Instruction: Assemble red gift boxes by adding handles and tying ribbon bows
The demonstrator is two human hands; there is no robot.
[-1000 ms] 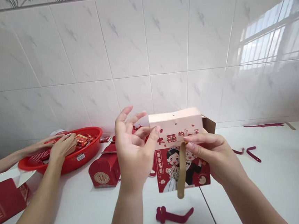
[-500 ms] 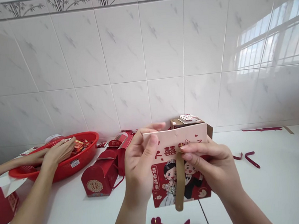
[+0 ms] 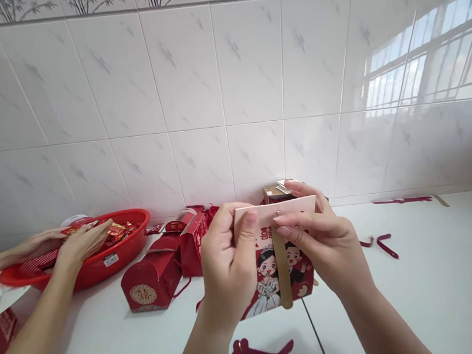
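Note:
My left hand (image 3: 230, 260) grips the left side of a red and white wedding card (image 3: 267, 298) printed with a cartoon bride and groom; I cannot tell whether it is part of a box. Its thumb lies on the front, its fingers behind. With thumb and forefinger, my right hand (image 3: 328, 246) pinches the top end of a gold strap (image 3: 284, 283) against the card's upper edge, just below a small hole. The strap hangs down across the printed couple. Below, on the table, lies a dark red strap (image 3: 263, 353) with a flower-shaped end.
At left, another person's hands (image 3: 83, 245) reach into a red basin (image 3: 121, 258) of wrapped sweets. Red gift boxes (image 3: 154, 280) stand between basin and card. A cardboard box (image 3: 271, 194) is against the tiled wall. More dark red straps (image 3: 386, 246) lie on the white table (image 3: 444, 291) at right.
The card has tilted and turned slightly. My right hand has brought the strap's top end up and left to the card's upper edge, its other fingers now raised behind the card.

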